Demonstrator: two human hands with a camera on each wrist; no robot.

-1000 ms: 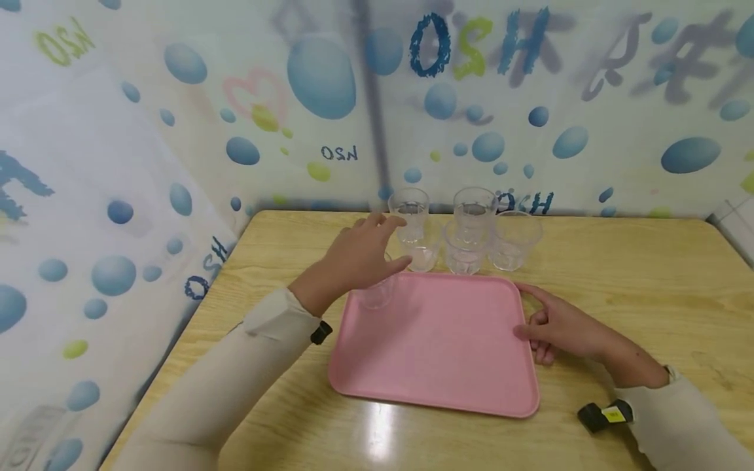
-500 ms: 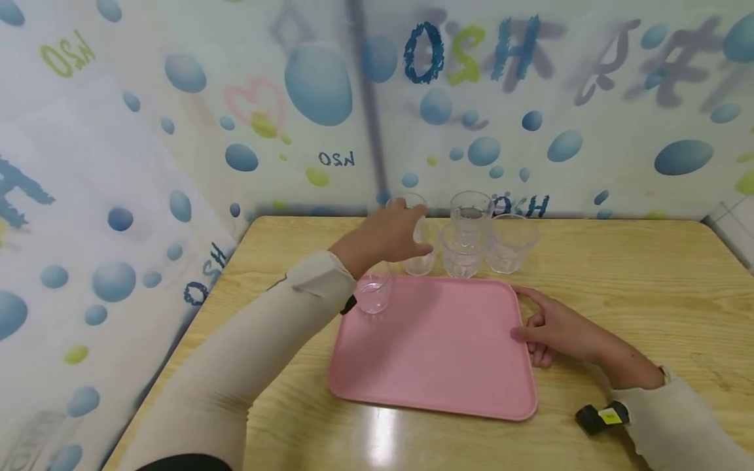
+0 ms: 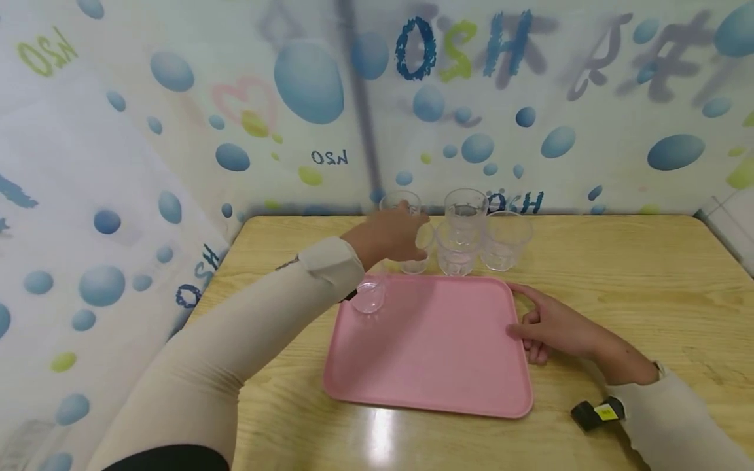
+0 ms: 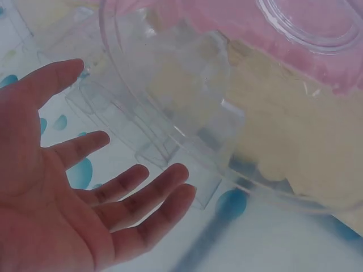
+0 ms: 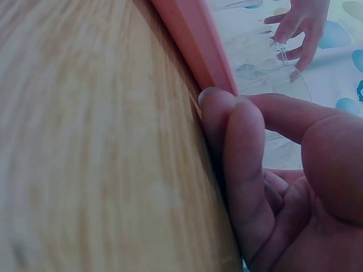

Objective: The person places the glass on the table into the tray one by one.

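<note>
Clear round-rimmed cups (image 3: 458, 252), pink rectangular tray (image 3: 436, 353), rounded corners, raised edge

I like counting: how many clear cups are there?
6: one cup on the tray; beyond it, two by the left hand, two in the middle, one at right. More may be hidden.

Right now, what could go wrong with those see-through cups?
The left hand, beside cups standing close together, might knock one over. The lone cup near a corner of the pink tray, close to the left sleeve, could get bumped. The right hand pinches the tray's edge; a tug might topple that cup.
</note>
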